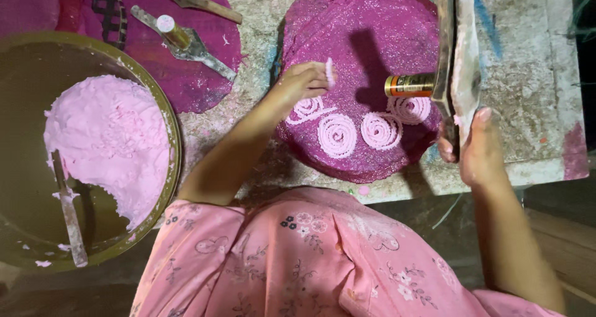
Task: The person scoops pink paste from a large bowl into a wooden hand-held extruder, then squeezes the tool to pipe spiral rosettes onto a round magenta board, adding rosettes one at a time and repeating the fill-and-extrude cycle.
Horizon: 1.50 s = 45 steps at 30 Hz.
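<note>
The person wears a pink garment [310,261] printed with small flowers, some outlined in darker pink and some in dark blue or black, with thin leafy sprigs between them. The cloth is loose and folds across the lap. Both forearms are bare, without sleeves, and no rings, bracelets or watch show on the hands.

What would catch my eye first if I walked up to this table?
Pale pink dough spirals lie in a row on a round magenta mat at centre. The left hand pinches a bit of dough beside them, while the right hand grips a metal press. At left, a bowl holds pink dough.
</note>
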Tool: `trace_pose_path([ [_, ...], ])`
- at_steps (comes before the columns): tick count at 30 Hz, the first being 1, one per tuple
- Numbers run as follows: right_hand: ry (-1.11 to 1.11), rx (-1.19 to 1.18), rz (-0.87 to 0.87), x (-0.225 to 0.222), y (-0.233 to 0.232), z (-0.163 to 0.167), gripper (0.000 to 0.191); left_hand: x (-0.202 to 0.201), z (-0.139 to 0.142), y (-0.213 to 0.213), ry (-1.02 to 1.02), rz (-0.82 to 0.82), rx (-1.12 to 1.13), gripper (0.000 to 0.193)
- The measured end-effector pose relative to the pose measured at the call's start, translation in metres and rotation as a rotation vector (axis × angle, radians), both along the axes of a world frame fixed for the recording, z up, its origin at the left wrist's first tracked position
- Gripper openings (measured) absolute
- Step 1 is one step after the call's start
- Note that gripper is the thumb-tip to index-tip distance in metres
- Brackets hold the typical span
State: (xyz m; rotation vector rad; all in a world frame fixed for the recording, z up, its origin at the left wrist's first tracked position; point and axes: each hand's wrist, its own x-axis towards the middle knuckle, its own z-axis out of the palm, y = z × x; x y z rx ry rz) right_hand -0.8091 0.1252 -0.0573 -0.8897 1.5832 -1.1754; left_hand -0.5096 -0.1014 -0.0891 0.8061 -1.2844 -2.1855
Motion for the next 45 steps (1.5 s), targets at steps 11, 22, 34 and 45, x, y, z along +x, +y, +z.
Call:
trace_pose_path([
  [11, -0.105, -0.057, -0.037, 0.021, 0.004, -0.017, 0.079, 0.047, -0.007, 0.034, -0.611, -0.099, -1.419, 0.061],
  [22, -0.082, -0.119, -0.060, 0.034, 0.013, -0.006, 0.078, 0.097, 0.021, 0.019, -0.222, 0.086, -0.387, 0.023],
  [34, 0.068, -0.207, 0.409, 0.165, -0.034, 0.033, 0.054, 0.322, 0.085, 0.099, -1.264, 0.092, -1.006, 0.045],
  [45, 0.890, -1.023, 1.104, 0.374, -0.050, 0.145, 0.060, 0.352, 0.102, 0.156, -0.480, -0.380, -0.487, 0.015],
])
